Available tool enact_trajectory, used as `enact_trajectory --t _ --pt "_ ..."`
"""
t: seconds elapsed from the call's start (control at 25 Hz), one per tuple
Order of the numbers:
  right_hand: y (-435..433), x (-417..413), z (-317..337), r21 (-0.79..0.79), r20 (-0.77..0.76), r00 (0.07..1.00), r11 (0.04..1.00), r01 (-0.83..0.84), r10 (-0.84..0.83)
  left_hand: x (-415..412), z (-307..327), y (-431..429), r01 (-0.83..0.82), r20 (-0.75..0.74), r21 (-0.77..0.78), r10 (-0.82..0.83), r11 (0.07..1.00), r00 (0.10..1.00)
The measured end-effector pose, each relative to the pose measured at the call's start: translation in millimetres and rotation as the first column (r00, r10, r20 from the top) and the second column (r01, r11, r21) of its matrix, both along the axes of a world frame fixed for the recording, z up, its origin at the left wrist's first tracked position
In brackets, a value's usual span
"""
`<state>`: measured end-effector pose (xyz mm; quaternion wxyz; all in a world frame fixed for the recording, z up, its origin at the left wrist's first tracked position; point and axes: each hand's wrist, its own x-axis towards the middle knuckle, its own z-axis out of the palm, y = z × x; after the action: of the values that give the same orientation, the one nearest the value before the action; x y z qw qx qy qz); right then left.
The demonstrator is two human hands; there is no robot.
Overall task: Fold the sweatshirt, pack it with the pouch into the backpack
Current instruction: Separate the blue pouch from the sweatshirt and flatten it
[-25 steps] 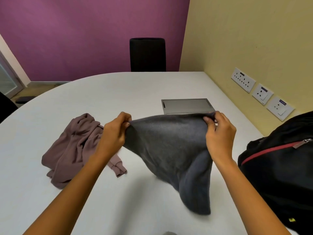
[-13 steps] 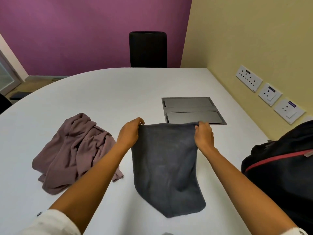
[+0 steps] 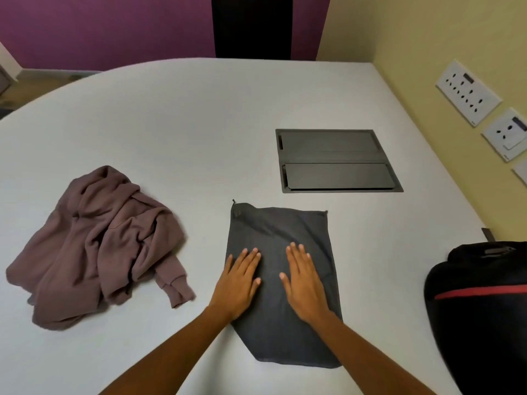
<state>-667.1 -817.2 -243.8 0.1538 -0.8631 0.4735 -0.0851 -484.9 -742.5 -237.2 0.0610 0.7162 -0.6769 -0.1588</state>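
A dark grey cloth pouch [image 3: 281, 226] lies flat on the white table [image 3: 171, 115] in front of me. My left hand [image 3: 238, 280] and my right hand [image 3: 305, 280] rest side by side on its middle, palms down, fingers straight. A crumpled mauve sweatshirt [image 3: 97, 243] lies in a heap to the left, apart from the pouch. The black backpack [image 3: 484, 309] with a red stripe stands at the right edge of the table.
A grey metal cable hatch [image 3: 333, 161] is set flush in the table beyond the pouch. Wall sockets [image 3: 467, 92] line the yellow wall on the right. A black chair [image 3: 252, 24] stands at the far side.
I have laid the pouch down flat on the table and let go of its top corners. Both hands moved down onto its middle and now press it flat.
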Motion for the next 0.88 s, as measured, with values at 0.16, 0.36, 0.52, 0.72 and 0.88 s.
enact_trajectory --t 0.16,0.36,0.52,0.72,0.88 --pt "7.5 -26.1 -29.1 -0.020 -0.119 0.993 0.999 -0.027 0.024 -3.1 -23.1 14.8 -0.038 0.009 0.136 0.037 0.990 0.999" --pt "-7.1 -56.6 -34.3 0.007 -0.112 0.959 0.965 0.263 -0.261 4.1 -24.8 15.8 -0.003 0.019 0.096 0.001 0.995 1.000" --pt "8.0 -58.4 -33.6 0.021 -0.034 0.956 0.956 0.292 -0.291 1.7 -13.1 32.0 -0.203 -0.176 -0.008 0.198 0.979 0.964" --pt "70.8 -81.7 -29.4 -0.084 0.101 0.971 0.971 0.225 -0.216 2.5 0.7 80.5 -0.439 -0.192 -0.115 0.413 0.891 0.890" --pt "104.5 -104.0 -32.5 -0.118 0.079 0.987 0.982 0.149 -0.140 -13.4 8.4 101.8 -0.526 -0.353 0.083 0.519 0.846 0.779"
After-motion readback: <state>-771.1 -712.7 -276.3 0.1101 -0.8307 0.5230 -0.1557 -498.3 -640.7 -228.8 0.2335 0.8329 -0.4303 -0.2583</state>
